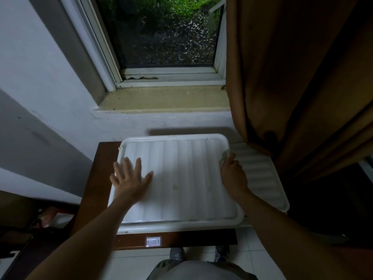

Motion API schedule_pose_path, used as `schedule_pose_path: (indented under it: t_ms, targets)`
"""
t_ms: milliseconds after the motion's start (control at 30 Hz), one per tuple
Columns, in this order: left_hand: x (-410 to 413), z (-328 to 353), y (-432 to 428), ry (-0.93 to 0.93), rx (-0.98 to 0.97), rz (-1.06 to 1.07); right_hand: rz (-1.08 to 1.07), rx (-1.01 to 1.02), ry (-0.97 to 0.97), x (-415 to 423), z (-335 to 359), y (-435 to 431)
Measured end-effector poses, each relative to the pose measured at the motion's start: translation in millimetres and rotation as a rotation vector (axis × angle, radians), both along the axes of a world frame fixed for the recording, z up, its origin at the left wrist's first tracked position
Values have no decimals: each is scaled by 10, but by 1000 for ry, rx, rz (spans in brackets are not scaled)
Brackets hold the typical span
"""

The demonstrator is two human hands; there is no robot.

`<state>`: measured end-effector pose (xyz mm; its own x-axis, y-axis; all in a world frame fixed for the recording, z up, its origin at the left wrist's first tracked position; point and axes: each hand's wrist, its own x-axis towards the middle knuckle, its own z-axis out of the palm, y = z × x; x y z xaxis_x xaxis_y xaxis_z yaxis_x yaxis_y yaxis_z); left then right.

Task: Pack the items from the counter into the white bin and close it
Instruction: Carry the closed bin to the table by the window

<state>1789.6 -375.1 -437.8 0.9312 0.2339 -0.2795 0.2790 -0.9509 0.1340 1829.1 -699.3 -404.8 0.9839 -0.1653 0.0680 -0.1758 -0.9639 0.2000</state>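
Ribbed lid (181,178) on table (96,178); second ribbed lid (262,178) just beside at right, curtain (292,77) over its far end; windowsill (161,98) behind.

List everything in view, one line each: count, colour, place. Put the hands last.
white lid: one, white and ribbed, flat on the table; what lies under it is hidden.
second ribbed piece: one, white, right of the lid, partly under the curtain.
table: one, dark brown, under the lid.
label: one, small and pale, on the table's front edge.
curtain: one, brown, hanging at the right.
window: one, white frame, above the table, with greenery outside.
sill: one, beige, below the window.
shoes: two, grey, on the pale tiled floor.
left hand: flat on the lid's left part.
right hand: fingers curled over the lid's right rim.
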Motion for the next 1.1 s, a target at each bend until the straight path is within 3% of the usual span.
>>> schedule_pose_path:
  t_ms: [367, 567, 700, 933, 1100]
  targets:
    - [31, -67, 24, 0, 36, 14, 35, -72, 65, -19, 60, 0]
    - [25, -86, 22, -12, 35, 13, 44, 42, 153, -60, 76, -42]
    - [37, -131, 37, -11, 16, 23, 61, 263, 128, -60, -137, -115]
    - [63, -193, 70, -8, 4, 44, 11, 271, 140, -48, -168, -91]
    - [76, -91, 55, 57, 20, 36, -36, 442, 217, -25, -120, -105]
